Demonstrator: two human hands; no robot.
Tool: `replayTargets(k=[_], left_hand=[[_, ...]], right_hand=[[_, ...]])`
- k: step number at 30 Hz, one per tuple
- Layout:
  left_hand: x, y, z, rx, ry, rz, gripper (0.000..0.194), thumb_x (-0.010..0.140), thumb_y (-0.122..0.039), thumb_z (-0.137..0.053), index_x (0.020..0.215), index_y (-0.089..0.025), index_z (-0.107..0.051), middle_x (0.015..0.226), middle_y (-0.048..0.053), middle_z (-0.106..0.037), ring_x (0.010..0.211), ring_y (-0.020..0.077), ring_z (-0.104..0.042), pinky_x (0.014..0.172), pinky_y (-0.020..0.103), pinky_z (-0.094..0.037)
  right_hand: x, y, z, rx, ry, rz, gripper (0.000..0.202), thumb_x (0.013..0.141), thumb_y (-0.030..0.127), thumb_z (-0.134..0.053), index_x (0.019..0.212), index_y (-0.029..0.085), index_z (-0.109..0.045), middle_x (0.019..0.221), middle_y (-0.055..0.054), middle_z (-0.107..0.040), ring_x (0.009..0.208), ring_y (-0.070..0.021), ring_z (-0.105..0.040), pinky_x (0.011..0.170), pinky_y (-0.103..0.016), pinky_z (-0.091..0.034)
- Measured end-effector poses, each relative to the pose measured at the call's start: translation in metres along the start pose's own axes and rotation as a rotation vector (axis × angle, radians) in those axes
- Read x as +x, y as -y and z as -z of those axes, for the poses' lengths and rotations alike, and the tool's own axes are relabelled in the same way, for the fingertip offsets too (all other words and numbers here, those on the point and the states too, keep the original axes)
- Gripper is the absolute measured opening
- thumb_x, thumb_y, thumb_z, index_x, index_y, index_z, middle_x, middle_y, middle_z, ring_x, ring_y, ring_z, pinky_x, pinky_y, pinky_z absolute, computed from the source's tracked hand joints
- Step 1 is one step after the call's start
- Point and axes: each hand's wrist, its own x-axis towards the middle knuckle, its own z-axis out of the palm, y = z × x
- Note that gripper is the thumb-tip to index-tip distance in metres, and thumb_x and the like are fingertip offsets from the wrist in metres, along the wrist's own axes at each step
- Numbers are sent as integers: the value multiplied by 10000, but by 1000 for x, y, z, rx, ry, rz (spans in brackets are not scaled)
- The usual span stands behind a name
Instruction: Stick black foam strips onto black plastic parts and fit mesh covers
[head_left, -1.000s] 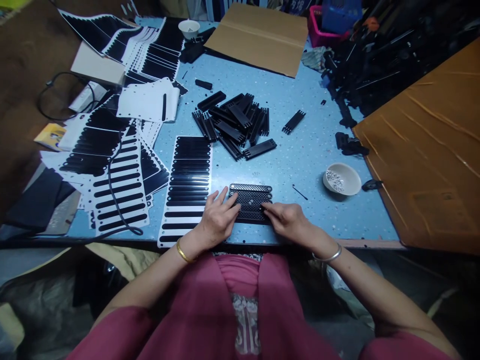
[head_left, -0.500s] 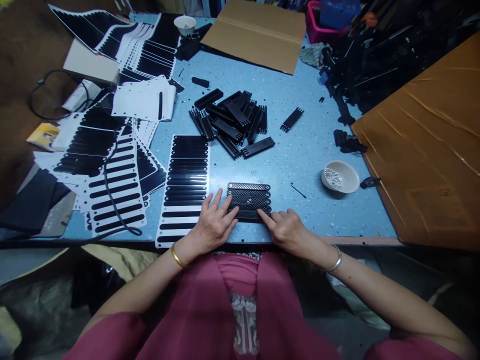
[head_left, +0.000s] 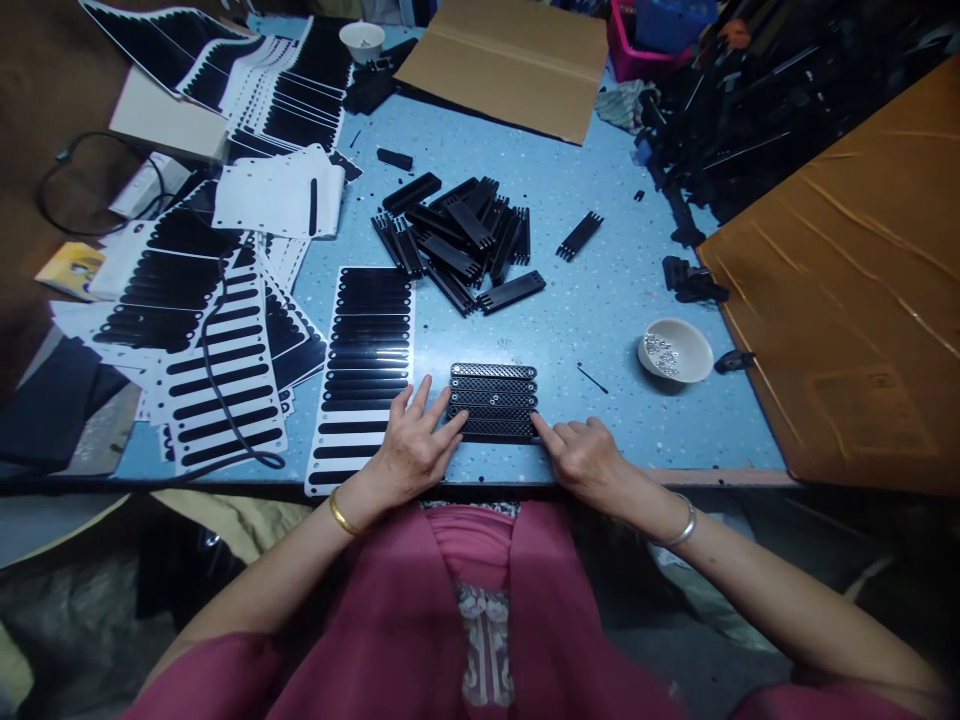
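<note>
Several black, cross-hatched strips (head_left: 493,385) lie stacked side by side in a block near the table's front edge. Small silver rings (head_left: 494,400) rest on the middle of the block, and small round spots show at the strip ends. My left hand (head_left: 415,447) is open, its fingers spread and their tips at the block's left end. At the lower right corner, the outstretched index finger of my right hand (head_left: 581,450) touches the strips; its other fingers are curled and nothing shows in them. Left of the block lies a sheet of black rounded stickers (head_left: 364,375), partly peeled.
Beyond the block is a pile of black slotted plastic pieces (head_left: 457,235). A white bowl (head_left: 686,350) with small silver parts stands right, near a large brown carton (head_left: 847,300). Sticker sheets and a cable (head_left: 217,385) cover the left side. Flat cardboard (head_left: 510,60) lies at the back.
My right index finger has moved from the top of the lower strips to their right end. The left hand has shifted slightly left, still at the block's left side.
</note>
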Motion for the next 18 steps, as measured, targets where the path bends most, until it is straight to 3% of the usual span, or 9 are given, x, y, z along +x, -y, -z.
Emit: replayTargets(k=[5, 11, 18], left_hand=[[-1, 1, -3, -6, -28, -9, 296, 897, -200, -581, 1182, -167, -652, 1293, 200, -612, 1381, 429, -383, 1004, 624, -370], [-2, 2, -6, -15, -35, -19, 297, 900, -188, -581, 1191, -177, -642, 1292, 191, -615, 1389, 418, -378, 1009, 623, -372], [-3, 2, 1, 12, 11, 0, 326, 883, -222, -622, 1204, -170, -649, 1321, 222, -588, 1398, 439, -351, 1020, 623, -354]], right_hand=[[0, 2, 1, -11, 80, 12, 642, 813, 20, -472, 1448, 12, -377, 765, -84, -621, 632, -177, -475, 590, -328, -262], [11, -2, 21, -25, 219, 39, 588, 840, 37, -471, 1424, -7, -410, 783, -119, -632, 636, -202, -528, 606, -342, -307], [12, -3, 11, 28, 144, 59, 566, 800, 6, -466, 1365, -26, -470, 787, -132, -656, 612, -183, -529, 590, -323, -311]])
